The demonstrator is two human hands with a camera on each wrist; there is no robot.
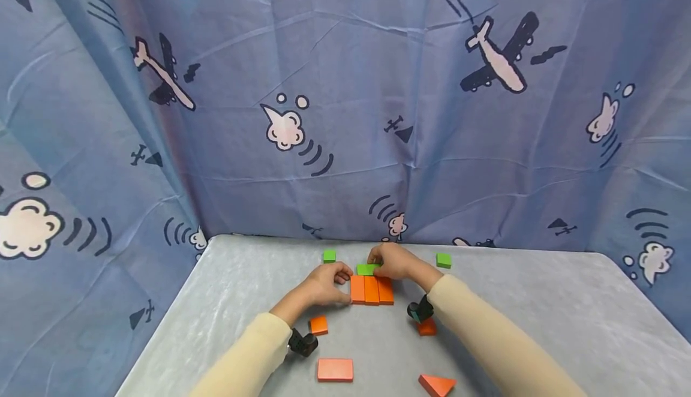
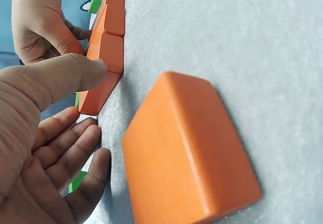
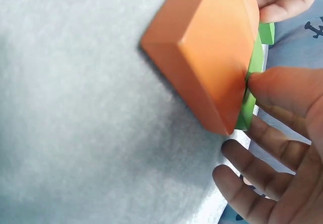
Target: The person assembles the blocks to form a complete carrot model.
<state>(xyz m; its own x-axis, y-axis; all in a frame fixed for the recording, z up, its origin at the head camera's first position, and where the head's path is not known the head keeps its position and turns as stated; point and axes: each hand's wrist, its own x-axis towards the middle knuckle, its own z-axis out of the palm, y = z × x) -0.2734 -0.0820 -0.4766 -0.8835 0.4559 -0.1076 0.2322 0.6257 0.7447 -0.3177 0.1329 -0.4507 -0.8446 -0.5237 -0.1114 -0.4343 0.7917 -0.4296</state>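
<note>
Three orange rectangular blocks (image 1: pixel 370 292) lie side by side in a row in the head view. A flat green block (image 1: pixel 366 269) runs along their far ends. My right hand (image 1: pixel 395 260) pinches this green block, with the thumb at its near side by the orange blocks and the fingers behind. My left hand (image 1: pixel 324 284) is at the left end of the row. Its thumb (image 2: pixel 93 71) is at the near corner of the leftmost orange block (image 2: pixel 98 95) and its index finger is close to the far corner. The other left fingers are loosely bent.
Small green blocks stand at the back left (image 1: pixel 329 256) and back right (image 1: pixel 444 260). Nearer are two small orange blocks (image 1: pixel 318 325) (image 1: pixel 427 327), a rectangular salmon-orange block (image 1: pixel 335 370) and a red-orange triangular block (image 1: pixel 436 384). A patterned blue curtain (image 1: pixel 345 115) hangs behind the table.
</note>
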